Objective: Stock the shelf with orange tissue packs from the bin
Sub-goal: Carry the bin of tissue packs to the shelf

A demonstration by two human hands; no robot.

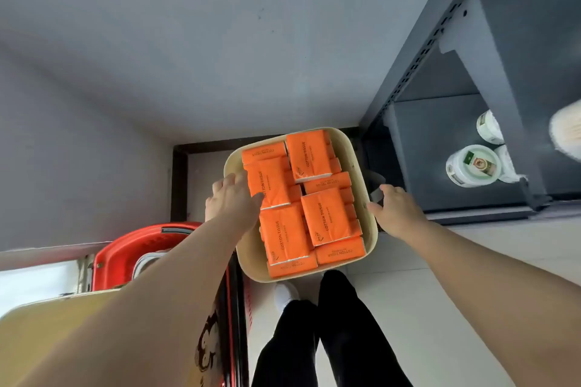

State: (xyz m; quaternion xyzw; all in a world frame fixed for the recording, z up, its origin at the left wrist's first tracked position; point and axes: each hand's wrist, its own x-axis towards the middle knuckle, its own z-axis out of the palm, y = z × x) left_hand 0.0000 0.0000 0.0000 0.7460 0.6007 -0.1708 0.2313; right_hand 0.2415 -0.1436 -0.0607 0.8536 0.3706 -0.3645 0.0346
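Plain grey wall [188, 41], pale tiled floor [440, 308], red basket [125, 248] left.

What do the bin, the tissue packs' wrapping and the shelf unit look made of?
Bin: likely moulded plastic, matte cream, rounded corners.
Tissue packs: thin orange film wrap, probably plastic, slightly creased, printed.
Shelf unit: apparently painted metal, dark grey, slotted upright.

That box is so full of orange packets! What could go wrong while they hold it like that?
1. The orange tissue packs are heaped loosely in the bin. If it tips, the top ones may slide out.
2. The left hand and right hand hold only its side edges. A slip could drop it near the white shoe.
3. The shelf already holds white tubs. A swinging bin might knock them.
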